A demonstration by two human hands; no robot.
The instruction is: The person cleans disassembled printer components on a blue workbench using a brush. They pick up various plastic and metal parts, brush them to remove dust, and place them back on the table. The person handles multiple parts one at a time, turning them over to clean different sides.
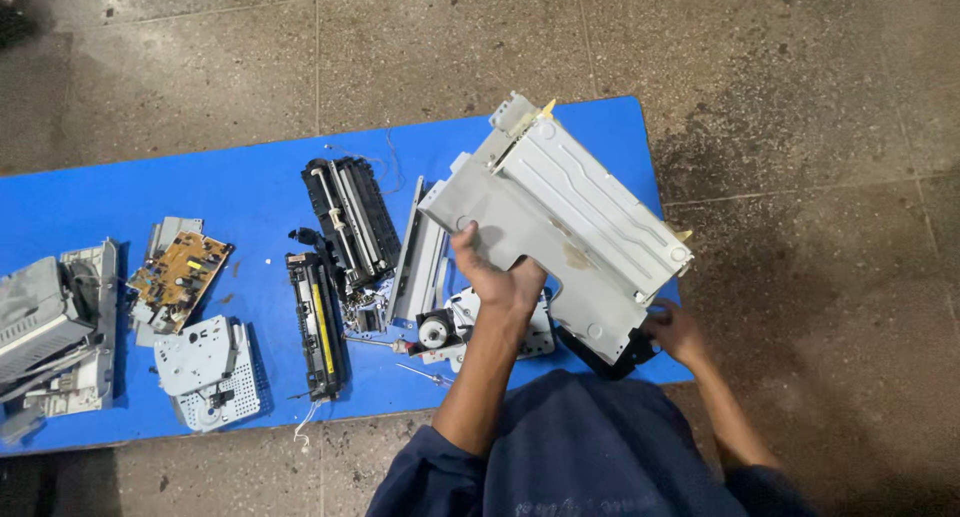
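Both hands are gripping the big grey metal chassis (560, 217), which is sitting tilted over the right end of the blue table (250, 197). The left hand (495, 277) is clamping on its near edge around the middle, thumb up on the flat plate. The right hand (672, 329) is holding the lower right corner, right where a black part (615, 357) is sticking out underneath; the fingers there are mostly hidden, so can't tell exactly how they're wrapping. The hands are apart, one on each side of the frame's near end.

The rest of the table is covered in stripped parts. Just left of the chassis, a narrow metal rail (415, 252) is lying beside a black roller unit (350, 217). Below that, a long black bar with a yellow strip (320, 327) is lying lengthwise. A gear assembly (440, 329) is sitting just by the left wrist, with a screwdriver (425, 375) near the table edge. Further left, a brown circuit board (180, 269) is resting above a grey perforated plate (205, 372), and grey plastic housing (50, 327) is piling up at the far left end.
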